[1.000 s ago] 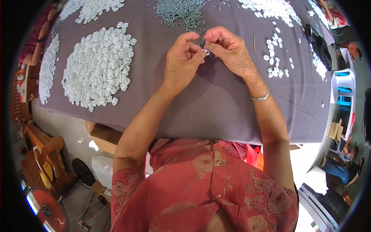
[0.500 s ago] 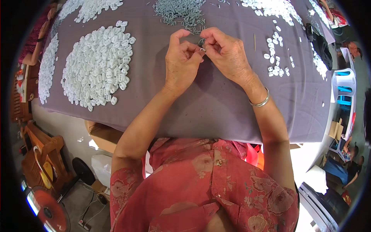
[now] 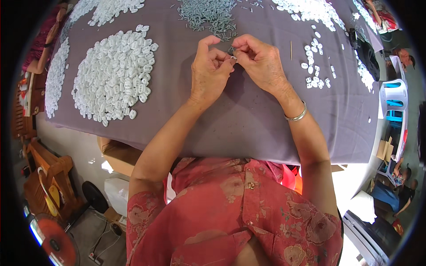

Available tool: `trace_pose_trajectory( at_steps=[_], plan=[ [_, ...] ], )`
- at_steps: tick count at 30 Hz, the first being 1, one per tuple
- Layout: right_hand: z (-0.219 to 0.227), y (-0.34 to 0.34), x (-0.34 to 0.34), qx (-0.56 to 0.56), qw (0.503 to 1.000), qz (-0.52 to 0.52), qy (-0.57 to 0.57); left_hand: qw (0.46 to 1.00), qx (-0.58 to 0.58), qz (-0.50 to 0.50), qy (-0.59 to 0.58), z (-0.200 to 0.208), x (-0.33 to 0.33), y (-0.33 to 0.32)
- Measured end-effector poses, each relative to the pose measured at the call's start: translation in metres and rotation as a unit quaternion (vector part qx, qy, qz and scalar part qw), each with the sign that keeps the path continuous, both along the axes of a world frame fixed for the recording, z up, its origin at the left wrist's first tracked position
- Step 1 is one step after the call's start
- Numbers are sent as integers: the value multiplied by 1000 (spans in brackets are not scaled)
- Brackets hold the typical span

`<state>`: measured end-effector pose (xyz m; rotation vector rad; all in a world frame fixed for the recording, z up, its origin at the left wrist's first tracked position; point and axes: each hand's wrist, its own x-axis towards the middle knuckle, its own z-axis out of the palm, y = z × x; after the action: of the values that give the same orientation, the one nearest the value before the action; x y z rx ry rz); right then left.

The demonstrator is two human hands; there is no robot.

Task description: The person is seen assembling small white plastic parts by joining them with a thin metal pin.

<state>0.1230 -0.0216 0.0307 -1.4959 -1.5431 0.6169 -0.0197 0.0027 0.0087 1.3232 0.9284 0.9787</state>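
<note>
My left hand [image 3: 208,75] and my right hand [image 3: 262,65] meet over the table, their thumbs and forefingers pinched together. Between the fingertips shows a small white plastic piece [image 3: 233,58]; most of it is hidden, and both hands grip it. Just beyond the fingers lies a heap of small grey-green pins [image 3: 206,15], a few strays trailing toward my hands. Left of my left hand spreads a large pile of white oval plastic pieces with slots [image 3: 113,75]. To the right of my right hand, several loose white pieces [image 3: 316,82] lie near a thin wooden stick [image 3: 291,50].
A grey-brown cloth [image 3: 262,133] covers the table. More white pieces [image 3: 310,11] are heaped at the far right, beside a black item [image 3: 367,55]. A person's arm [image 3: 37,62] is at the far left edge. A cardboard box [image 3: 119,155] stands below the front edge.
The view has shifted slightly. My hands keep the same pinched pose around the small white piece, with only slight finger movement.
</note>
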Motion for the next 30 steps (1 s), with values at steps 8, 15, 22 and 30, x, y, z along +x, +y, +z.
trace_pose_trajectory(
  at_steps=[8,15,22,30],
  plan=[
    [7,2,12,-94,992,0,79,1000,5,-21,-17,0,0,1],
    [29,-4,61,-75,982,-77,154,997,-19,-44,-68,-1,1,-1],
    [42,-52,162,-74,979,-152,115,999,-1,-30,-37,-5,-2,-2],
    [22,-101,181,-163,983,-80,2,999,0,-28,-36,-2,2,-2]
  ],
)
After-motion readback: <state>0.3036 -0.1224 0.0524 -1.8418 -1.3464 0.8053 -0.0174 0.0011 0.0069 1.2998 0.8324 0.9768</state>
